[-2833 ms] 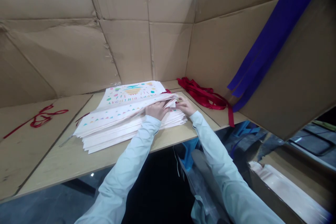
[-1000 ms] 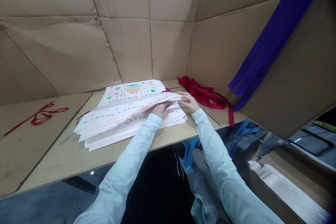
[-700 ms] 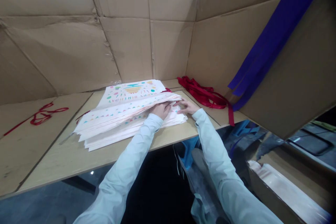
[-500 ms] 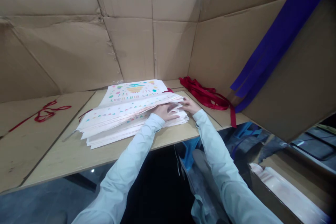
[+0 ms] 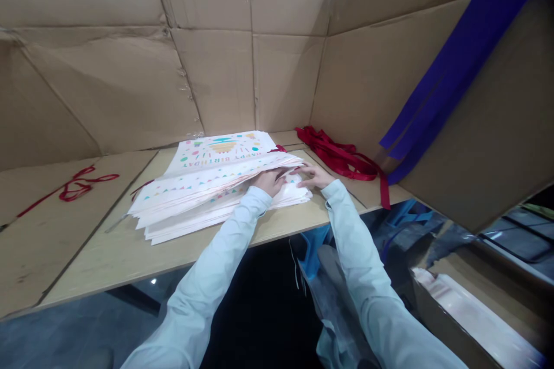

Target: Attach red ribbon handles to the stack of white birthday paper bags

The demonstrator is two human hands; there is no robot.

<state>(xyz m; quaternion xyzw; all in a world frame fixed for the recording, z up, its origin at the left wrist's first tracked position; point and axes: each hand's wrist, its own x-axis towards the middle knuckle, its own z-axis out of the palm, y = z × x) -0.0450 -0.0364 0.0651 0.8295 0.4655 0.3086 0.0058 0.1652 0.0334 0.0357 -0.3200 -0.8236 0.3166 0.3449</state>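
Note:
A stack of flat white sheets (image 5: 186, 202) printed with coloured triangles lies on the table. The top piece (image 5: 216, 153) behind reads "HAPPY BIRTHDAY", upside down to me. A bit of dark red ribbon (image 5: 278, 149) shows at the stack's right, another (image 5: 141, 187) at its left. My left hand (image 5: 269, 182) reaches in between layers at the right end, closed on the raised upper sheets, with some fingers hidden under them. My right hand (image 5: 317, 176) is at the stack's right edge, its thumb and forefinger apart beside the sheets' corner.
A heap of red ribbon (image 5: 341, 155) lies at the back right, and a thin red ribbon (image 5: 78, 184) at the left. Blue-purple strips (image 5: 454, 69) hang down the right cardboard wall (image 5: 389, 57). Below right stands an open box (image 5: 454, 323) holding clear-wrapped white material.
My right hand has shifted slightly right and its thumb and forefinger have parted. My left hand's thumb has drawn in towards the raised sheets. The stack lies almost unchanged.

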